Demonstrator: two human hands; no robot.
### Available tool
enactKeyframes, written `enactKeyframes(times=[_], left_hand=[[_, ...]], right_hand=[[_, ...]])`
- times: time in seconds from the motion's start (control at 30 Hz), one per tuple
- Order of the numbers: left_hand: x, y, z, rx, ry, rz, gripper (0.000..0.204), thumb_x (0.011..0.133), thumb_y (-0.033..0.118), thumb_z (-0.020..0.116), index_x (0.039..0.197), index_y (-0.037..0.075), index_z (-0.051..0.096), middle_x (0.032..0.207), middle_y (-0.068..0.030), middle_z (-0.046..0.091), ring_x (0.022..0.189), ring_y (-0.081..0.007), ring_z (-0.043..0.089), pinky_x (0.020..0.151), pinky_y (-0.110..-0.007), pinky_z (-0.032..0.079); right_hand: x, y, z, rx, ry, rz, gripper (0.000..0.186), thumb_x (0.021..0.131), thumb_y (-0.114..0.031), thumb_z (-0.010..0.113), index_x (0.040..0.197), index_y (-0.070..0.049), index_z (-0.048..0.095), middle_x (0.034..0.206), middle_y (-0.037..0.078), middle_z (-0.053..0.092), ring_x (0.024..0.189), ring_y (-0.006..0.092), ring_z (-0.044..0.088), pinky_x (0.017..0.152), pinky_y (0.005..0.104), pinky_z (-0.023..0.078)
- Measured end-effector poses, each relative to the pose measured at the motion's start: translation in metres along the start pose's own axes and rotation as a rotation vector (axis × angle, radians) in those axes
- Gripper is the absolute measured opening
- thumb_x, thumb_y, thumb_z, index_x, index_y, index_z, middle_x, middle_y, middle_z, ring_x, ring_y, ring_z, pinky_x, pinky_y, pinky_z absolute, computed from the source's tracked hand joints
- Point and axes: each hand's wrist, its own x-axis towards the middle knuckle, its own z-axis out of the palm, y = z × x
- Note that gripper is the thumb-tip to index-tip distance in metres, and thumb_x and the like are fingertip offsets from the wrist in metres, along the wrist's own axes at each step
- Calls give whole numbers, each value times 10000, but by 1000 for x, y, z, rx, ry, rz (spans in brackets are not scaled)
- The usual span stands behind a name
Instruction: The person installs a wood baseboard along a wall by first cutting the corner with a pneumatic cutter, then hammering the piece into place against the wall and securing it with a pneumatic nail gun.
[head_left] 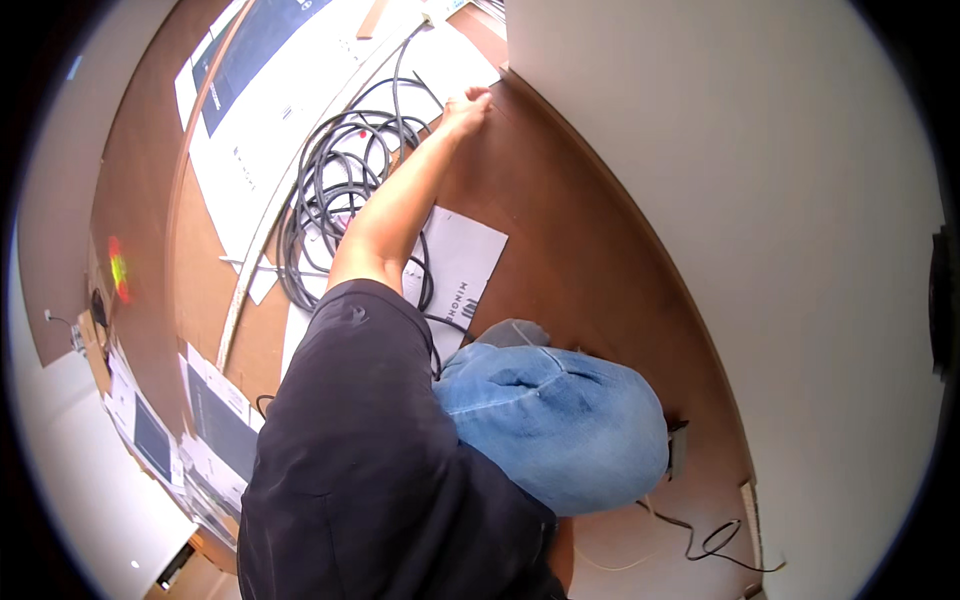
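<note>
My left arm reaches forward over the floor, and my left hand [467, 110] is low near the foot of the white wall. Its fingers are curled together; whatever they hold, if anything, is too small to make out. A large loose coil of black cable [318, 185] lies just left of my forearm, partly hidden under it. One stretch of the cable runs close to my wrist. Beneath the coil lies a white printed cardboard sheet [475, 250]. Only a strip of skin shows below my bent knee in blue jeans [560, 425]; my right hand is out of view.
The plain white wall [740, 200] bounds the brown floor [570, 250] on the right. Flattened white and dark cartons [240, 165] lie left, crossed by a long pale strip [265, 225]. A thin black wire [705, 550] trails on the floor at lower right.
</note>
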Motion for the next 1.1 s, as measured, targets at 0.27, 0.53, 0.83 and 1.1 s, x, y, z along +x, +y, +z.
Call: enactKeyframes(times=[0.27,0.53,0.83,1.1], left_hand=[[45,32,7,-159,-147,-71,415,1017,286,689,1360,53,663,1139,-96,754,968,-173,734,818,-299,588],[53,42,-20,207,-304,294,317,971,366,737,1226,182,775,1072,-78,795,999,-170,722,911,-314,537],[71,14,-24,370,-226,431,311,954,485,700,1174,284,789,996,-23,798,894,-224,754,813,-337,564],[72,18,-28,332,-166,531,249,900,429,747,1083,272,809,889,-35,776,848,-272,729,768,-383,563]], right_hand=[[-46,-42,99,-679,-312,-247,571,975,-576,576,1086,-20,651,745,52,627,620,192,581,554,321,471],[-110,-119,264,-1281,-854,-534,423,1002,-434,641,1120,-28,660,739,21,628,620,172,582,557,313,469],[-179,-128,514,-1413,-1347,-870,355,931,-162,687,1233,-3,589,843,172,677,738,297,684,695,410,545],[-199,-98,600,-1424,-1252,-1224,393,912,-169,712,1257,-33,583,1024,250,698,940,473,670,774,509,550]])
